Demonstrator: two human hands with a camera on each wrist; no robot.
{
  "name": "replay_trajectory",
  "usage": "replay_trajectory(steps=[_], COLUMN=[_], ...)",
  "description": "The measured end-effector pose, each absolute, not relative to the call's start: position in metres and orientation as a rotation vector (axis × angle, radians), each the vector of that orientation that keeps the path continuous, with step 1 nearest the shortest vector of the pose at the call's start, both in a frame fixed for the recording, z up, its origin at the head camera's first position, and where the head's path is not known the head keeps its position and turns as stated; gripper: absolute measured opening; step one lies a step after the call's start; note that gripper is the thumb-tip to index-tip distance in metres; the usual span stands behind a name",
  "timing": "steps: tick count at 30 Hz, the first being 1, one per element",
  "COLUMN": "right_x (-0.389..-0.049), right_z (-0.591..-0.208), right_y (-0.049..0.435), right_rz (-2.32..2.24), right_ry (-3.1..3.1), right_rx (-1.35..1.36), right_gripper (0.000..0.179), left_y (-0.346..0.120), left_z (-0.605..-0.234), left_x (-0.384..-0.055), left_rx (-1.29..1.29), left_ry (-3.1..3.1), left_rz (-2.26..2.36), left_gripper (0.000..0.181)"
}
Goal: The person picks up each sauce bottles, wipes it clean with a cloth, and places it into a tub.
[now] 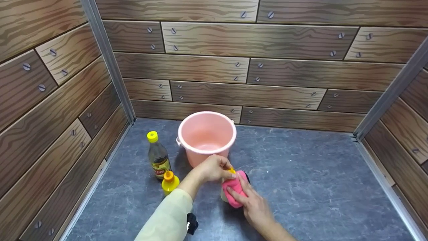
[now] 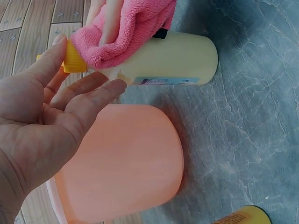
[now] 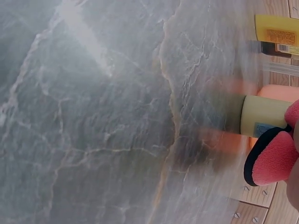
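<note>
A pale cream bottle [image 2: 191,58] with a yellow cap [image 2: 74,57] stands on the grey floor in front of the pink bucket [image 1: 192,157]. My left hand [image 1: 212,170] pinches the cap between thumb and finger, its other fingers extended beside the bottle's neck in the left wrist view. My right hand [image 1: 259,209] holds a folded pink cloth [image 1: 235,190] with dark edging against the bottle's upper part. In the head view the cloth and hands cover most of the bottle. At the right wrist view's edge, the cloth [image 3: 271,161] overlaps the bottle [image 3: 264,114].
Left of the bucket stands a dark glass bottle [image 1: 157,159] with a yellow cap and label. Close in front of it is a yellow bottle [image 1: 170,184] with an orange top, right beside my left forearm. Wood-patterned walls [image 1: 207,67] enclose the back and sides.
</note>
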State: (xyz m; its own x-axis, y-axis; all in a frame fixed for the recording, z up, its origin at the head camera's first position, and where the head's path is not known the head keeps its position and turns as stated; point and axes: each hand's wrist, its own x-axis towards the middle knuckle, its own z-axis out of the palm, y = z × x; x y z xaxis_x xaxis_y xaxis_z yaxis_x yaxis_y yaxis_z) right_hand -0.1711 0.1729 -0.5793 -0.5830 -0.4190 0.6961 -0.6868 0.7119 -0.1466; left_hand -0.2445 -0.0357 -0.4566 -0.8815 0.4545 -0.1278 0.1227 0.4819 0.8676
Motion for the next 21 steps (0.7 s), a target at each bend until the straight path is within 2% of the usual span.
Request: replay_trajectory(steps=[21], right_x=[-0.166], right_z=[-0.597], right_y=[0.169], right_rz=[0.541], right_ry=[-2.21], right_rx=[0.82], right_gripper=[0.093], left_y=[-0.037], left_z=[-0.458], left_x=[-0.244], left_rx=[0.517], left_ry=[2.413], left_rz=[1.367], left_gripper=[0.012])
